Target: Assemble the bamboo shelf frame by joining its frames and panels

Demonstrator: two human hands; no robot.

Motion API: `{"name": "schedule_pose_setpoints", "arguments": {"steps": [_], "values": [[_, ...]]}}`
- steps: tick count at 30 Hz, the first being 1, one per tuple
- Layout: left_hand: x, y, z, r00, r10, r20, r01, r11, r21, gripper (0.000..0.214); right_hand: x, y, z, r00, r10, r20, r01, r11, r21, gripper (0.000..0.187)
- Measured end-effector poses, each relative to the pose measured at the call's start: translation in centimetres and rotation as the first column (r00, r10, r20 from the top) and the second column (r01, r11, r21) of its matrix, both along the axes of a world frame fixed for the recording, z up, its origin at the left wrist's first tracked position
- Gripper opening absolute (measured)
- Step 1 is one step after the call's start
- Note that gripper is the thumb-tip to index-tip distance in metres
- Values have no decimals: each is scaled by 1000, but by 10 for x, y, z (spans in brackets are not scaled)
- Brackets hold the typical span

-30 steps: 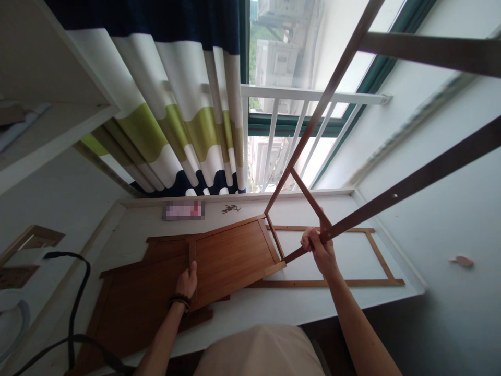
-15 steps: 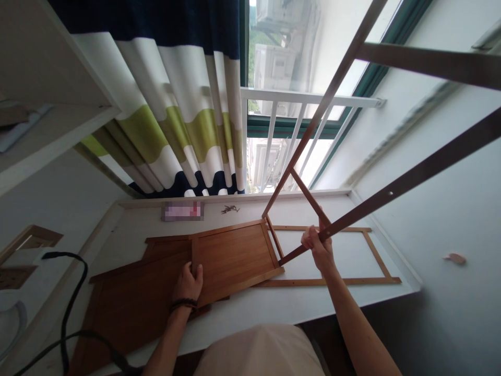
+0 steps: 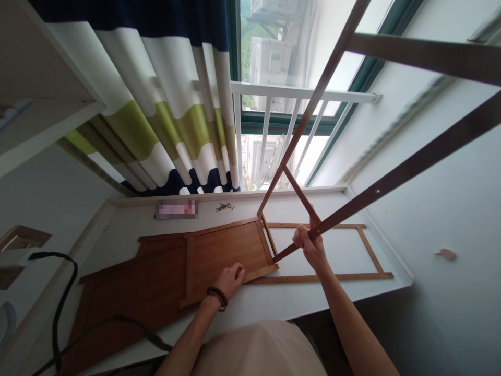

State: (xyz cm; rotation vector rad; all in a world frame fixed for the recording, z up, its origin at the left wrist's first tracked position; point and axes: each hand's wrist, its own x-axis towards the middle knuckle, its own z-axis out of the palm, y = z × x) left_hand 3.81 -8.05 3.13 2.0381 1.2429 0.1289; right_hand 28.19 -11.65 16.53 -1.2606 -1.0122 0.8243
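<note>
My right hand (image 3: 311, 244) is closed round the lower rail of a raised brown wooden frame (image 3: 352, 208), beside a thin crosspiece. The frame slants up to the right, its lower end at the right edge of a wooden panel (image 3: 227, 243). My left hand (image 3: 230, 279) is over the panel's near edge, fingers curled; its palm is hidden, and I cannot tell whether it touches the wood. A darker wooden panel (image 3: 133, 292) lies to the left, partly overlapped. Another slim wooden frame (image 3: 289, 280) lies flat at the right, partly under the panel.
On the white tabletop (image 3: 117, 230), near the back, lie a small pile of screws (image 3: 225, 207) and a blurred packet (image 3: 177, 209). A black cable (image 3: 57, 313) hangs at the left. Behind are a striped curtain (image 3: 172, 115) and a white railing (image 3: 282, 91). A wall stands on the right.
My left hand has let go of the panel's crosspiece and moved right along the near edge. My right hand still grips the raised frame. The whole view has shifted slightly.
</note>
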Motion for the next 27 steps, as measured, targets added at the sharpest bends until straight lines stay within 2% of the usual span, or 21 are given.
{"name": "schedule_pose_setpoints", "arguments": {"steps": [2,6,11,14,17,19,23,27], "values": [[19,-5,3,998,-61,8,61,998,-3,28,1,0,0,999,19,-29,-18,999,29,44],[44,1,7,996,-80,-33,85,963,255,21,4,0,0,998,21,-56,-20,1000,20,48],[50,24,-2,985,26,-168,40,925,378,36,12,-2,2,999,50,-7,-50,999,-11,48],[51,25,-9,978,-12,-206,90,923,374,56,17,-3,-1,992,129,12,-129,991,-48,47],[56,14,-13,946,-202,-254,280,904,324,87,19,-5,-9,967,254,3,-253,963,-90,51],[61,5,-15,904,-298,-307,385,879,280,98,20,-6,-16,959,283,-1,-282,954,-102,53],[69,-5,-16,859,-324,-395,434,871,229,101,22,-7,-25,966,256,-39,-258,961,-94,45],[67,-7,-15,851,-365,-378,471,847,244,93,27,-4,-29,966,246,-81,-252,965,-74,35]]}}
